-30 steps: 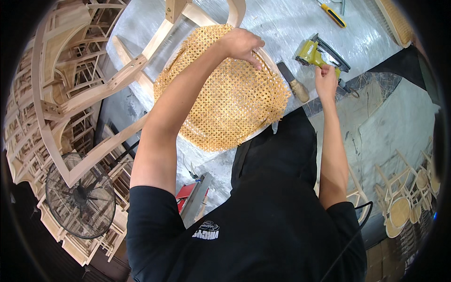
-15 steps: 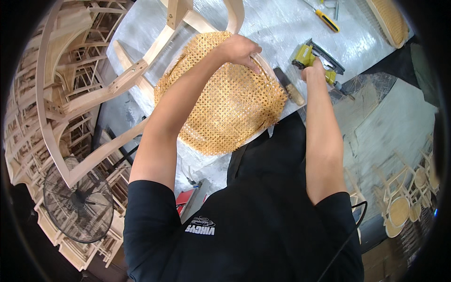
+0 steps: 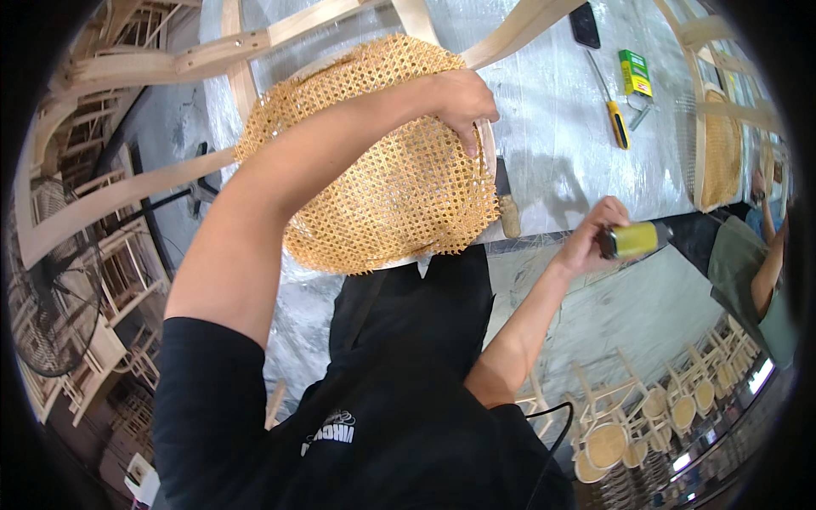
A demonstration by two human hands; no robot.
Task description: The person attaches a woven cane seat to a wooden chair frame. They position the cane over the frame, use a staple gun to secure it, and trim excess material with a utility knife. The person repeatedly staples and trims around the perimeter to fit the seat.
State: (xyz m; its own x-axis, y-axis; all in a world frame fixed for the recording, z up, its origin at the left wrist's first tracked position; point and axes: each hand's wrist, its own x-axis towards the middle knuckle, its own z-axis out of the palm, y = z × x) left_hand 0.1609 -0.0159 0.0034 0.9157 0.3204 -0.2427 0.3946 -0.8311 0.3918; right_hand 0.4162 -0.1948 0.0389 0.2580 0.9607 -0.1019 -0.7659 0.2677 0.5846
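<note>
A sheet of woven cane webbing (image 3: pixel 416 183) with frayed edges covers the rounded seat of a pale wooden chair frame (image 3: pixel 319 25). My left hand (image 3: pixel 466 100) is at its upper right edge, fingers curled over the rim and thumb pressed down on the weave. Held out to the right, beyond the table's near edge, my right hand (image 3: pixel 591 238) grips a green pneumatic staple gun (image 3: pixel 636 240). The gun is seen nearly end-on and blurred. Just right of the webbing lies a wooden-handled tool (image 3: pixel 508 217), its dark flat part partly hidden.
On the plastic-covered table (image 3: pixel 557 127) lie a yellow-handled screwdriver (image 3: pixel 618 123), a green-and-yellow box (image 3: pixel 635 72) and a dark phone (image 3: pixel 585 25). Another cane-seated chair (image 3: pixel 721 153) stands at the right, near a co-worker (image 3: pixel 748 272). Chair frames and a fan (image 3: pixel 55 289) are at the left.
My right hand has swung the staple gun off the tabletop toward me, turning it end-on. The view has shifted rightward. My left hand keeps its place on the webbing's edge.
</note>
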